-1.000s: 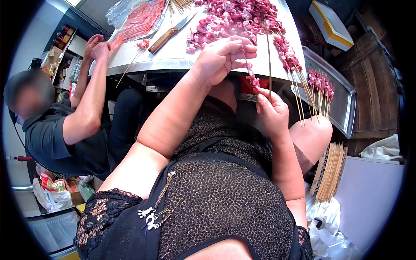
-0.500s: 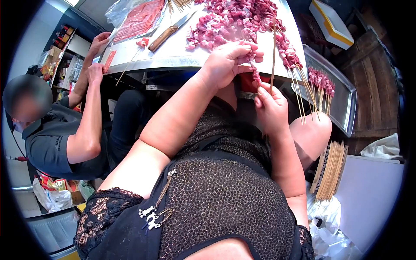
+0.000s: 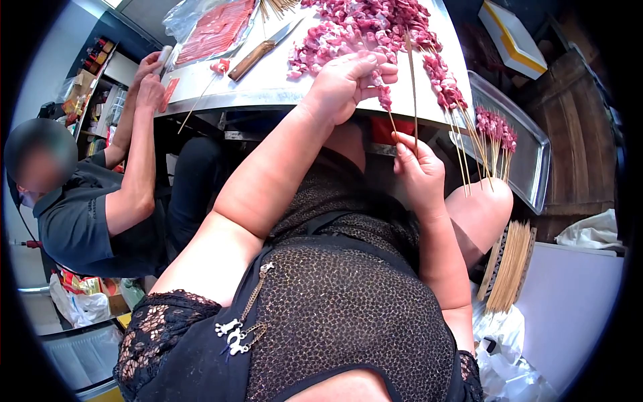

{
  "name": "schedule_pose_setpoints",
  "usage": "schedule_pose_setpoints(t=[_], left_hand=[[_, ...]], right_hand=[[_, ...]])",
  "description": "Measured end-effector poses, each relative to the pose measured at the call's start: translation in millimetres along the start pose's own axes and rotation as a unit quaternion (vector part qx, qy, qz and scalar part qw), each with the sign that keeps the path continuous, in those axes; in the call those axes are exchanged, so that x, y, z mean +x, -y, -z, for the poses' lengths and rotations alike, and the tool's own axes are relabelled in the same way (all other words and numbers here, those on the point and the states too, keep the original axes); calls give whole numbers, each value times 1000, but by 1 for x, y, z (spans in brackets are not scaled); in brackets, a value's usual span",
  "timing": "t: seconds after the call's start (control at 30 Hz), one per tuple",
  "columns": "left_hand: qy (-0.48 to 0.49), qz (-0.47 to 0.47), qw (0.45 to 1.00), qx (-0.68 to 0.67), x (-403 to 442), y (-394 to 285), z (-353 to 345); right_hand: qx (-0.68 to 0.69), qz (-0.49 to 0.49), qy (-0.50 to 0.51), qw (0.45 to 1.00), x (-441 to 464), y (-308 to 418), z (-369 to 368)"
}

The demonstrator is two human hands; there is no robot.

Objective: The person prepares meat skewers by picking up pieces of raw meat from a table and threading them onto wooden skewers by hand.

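Note:
My right hand (image 3: 420, 171) pinches the bare lower end of a meat skewer (image 3: 384, 99) and also holds a second, darker stick (image 3: 414, 94) that points up beside it. Around the upper part of that skewer my left hand (image 3: 349, 82) has its fingers curled, over the table's front edge. Small pink and red meat pieces show below those fingers, with bare stick under them. What lies inside the left fingers is partly hidden. Just beyond my hands lies a large heap of cut raw meat (image 3: 335, 41) on the white table (image 3: 268, 94).
Finished-looking skewers (image 3: 447, 87) lie along the table's right edge, their sticks overhanging. More meat skewers (image 3: 494, 128) rest at a metal tray (image 3: 539, 157). A knife (image 3: 253, 59) and sliced meat (image 3: 216, 33) lie left. Bundled sticks (image 3: 512, 268) stand at right. Another person (image 3: 100, 214) works at left.
My left hand has moved up and slightly left. Bare stick now shows between the meat and my right hand, and the darker stick has shifted left. The other person's hands have moved slightly.

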State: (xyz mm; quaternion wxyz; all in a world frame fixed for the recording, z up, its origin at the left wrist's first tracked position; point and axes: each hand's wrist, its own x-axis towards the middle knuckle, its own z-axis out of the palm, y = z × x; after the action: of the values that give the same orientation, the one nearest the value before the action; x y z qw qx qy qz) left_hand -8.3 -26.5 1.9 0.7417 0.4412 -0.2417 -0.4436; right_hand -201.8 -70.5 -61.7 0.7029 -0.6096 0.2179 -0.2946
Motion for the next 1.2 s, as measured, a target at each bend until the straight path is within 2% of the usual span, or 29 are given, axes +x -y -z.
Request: schedule_pose_setpoints(t=[0.07,0.2,0.3,0.4,0.5,0.57,0.63,0.7,0.77,0.8,0.83,0.9,0.93,0.97,1.03,1.1,1.13,1.2], left_hand=[[5,4,1000,-6,-3,0,-2],[1,3,1000,-23,-6,8,-8],[-72,6,989,-127,-7,21,-15],[-122,5,987,-102,-13,27,-20],[-96,-5,985,-140,-16,28,-21],[-121,-3,984,-129,-19,29,-31],[-115,4,990,-83,-24,28,-38],[-112,3,989,-93,-20,32,-41],[-79,-3,994,-79,-16,35,-41],[-16,-5,997,-78,-13,35,-34],[-15,-5,997,-79,-8,35,-32],[10,8,999,30,-2,25,-34],[31,-42,985,167,5,20,-19],[33,-112,965,237,16,16,-3],[-58,-115,935,330,20,-17,8],[-107,-249,816,510,32,-36,25],[-107,-250,815,511,36,-41,29],[-113,-237,699,665,43,-53,27]], right_hand=[[54,-58,14,997,-2,5,-2],[74,-65,20,995,-2,1,-4],[25,-53,18,998,-5,-2,-12],[16,-52,23,998,-7,-2,-15],[42,-70,30,996,-9,0,-16],[54,-93,36,993,-12,6,-19],[67,-95,33,993,-14,4,-20],[80,-97,28,992,-13,3,-20],[94,-93,19,991,-11,3,-18],[89,-103,0,991,-9,2,-16],[97,-97,-25,990,-5,-1,-12],[104,-45,-35,993,4,-3,-2],[112,-55,-44,991,4,-1,3],[113,-51,-54,991,4,2,5],[128,-46,-57,989,4,4,10],[129,-48,-58,989,5,3,11],[129,-49,-59,989,5,2,10],[129,-52,-58,989,7,1,9]])
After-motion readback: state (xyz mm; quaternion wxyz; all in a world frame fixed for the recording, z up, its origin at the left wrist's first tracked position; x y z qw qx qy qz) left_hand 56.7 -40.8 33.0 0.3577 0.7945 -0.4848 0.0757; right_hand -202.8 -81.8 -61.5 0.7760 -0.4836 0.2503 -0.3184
